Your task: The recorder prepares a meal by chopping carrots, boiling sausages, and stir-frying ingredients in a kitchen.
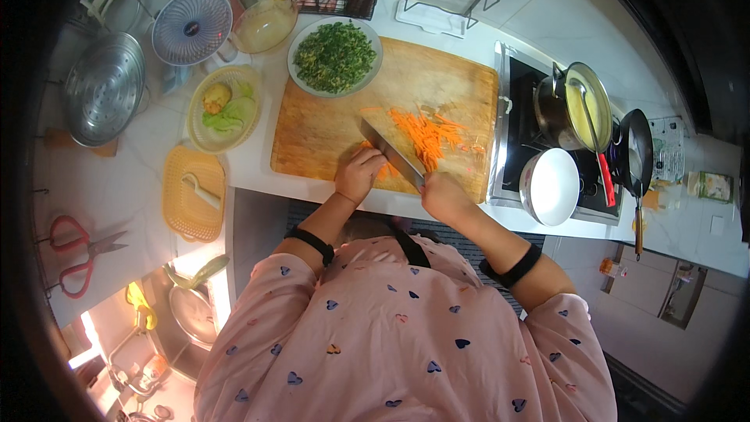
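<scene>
My right hand (446, 194) grips the handle of a broad kitchen knife (394, 153), whose blade slants up and left over a wooden cutting board (328, 129). My left hand (358, 174) rests on orange carrot pieces (387, 172) beside the blade, fingers curled against its side; what lies beneath those fingers is mostly hidden. To the right of the knife is a heap of shredded carrot (426, 136). At the board's upper left, a round plate holds chopped greens (335, 57).
A stove (498, 181) on the right bears a pot (548, 111), a frying pan (636, 146) and a white bowl (549, 187). Left are a yellow basket with vegetables (196, 129), a shallow plastic basket (176, 211), a steamer tray (105, 91) and red-handled scissors (91, 249).
</scene>
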`<move>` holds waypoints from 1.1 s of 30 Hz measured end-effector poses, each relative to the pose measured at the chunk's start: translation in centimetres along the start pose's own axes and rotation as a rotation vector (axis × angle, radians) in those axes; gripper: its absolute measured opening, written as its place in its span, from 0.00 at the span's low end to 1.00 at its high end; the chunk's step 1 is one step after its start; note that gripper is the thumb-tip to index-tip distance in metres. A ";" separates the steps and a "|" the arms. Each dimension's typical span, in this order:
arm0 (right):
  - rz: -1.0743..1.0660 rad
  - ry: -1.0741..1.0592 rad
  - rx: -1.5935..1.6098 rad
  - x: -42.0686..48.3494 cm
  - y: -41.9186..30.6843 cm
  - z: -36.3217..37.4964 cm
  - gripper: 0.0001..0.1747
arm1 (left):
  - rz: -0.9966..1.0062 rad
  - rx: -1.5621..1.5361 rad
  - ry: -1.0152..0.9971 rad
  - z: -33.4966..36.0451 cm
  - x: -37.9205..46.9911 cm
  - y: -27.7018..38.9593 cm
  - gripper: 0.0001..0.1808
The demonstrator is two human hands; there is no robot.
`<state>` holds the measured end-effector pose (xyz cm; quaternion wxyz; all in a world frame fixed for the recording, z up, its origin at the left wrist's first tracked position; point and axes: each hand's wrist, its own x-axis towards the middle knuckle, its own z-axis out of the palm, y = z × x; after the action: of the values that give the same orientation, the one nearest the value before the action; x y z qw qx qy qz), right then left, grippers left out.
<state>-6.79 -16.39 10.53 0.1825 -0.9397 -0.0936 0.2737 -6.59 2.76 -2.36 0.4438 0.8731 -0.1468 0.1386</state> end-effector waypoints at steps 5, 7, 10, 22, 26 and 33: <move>-0.027 0.034 0.074 3.6 -0.2 2.0 0.10 | 0.008 0.003 0.000 -0.1 0.4 0.5 0.05; -0.052 0.176 0.131 4.2 -0.3 2.1 0.09 | 0.058 0.047 -0.018 -0.3 0.6 0.2 0.04; -0.022 0.239 0.209 2.5 -0.3 1.7 0.11 | 0.072 0.056 -0.019 -0.4 0.0 0.0 0.04; -0.004 0.120 0.065 -1.4 -0.9 0.5 0.10 | 0.064 -0.006 -0.018 -1.3 0.6 1.1 0.02; 0.040 0.068 0.100 -0.9 -1.3 0.2 0.09 | 0.036 -0.008 -0.024 -1.1 0.6 0.9 0.03; 0.063 0.032 0.059 0.0 -1.9 0.7 0.10 | 0.104 -0.005 0.027 -0.9 0.6 0.6 0.03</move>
<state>-7.28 -14.41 10.76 0.2028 -0.9407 -0.0529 0.2668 -6.35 3.06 -1.22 0.4402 0.8613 -0.1863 0.1726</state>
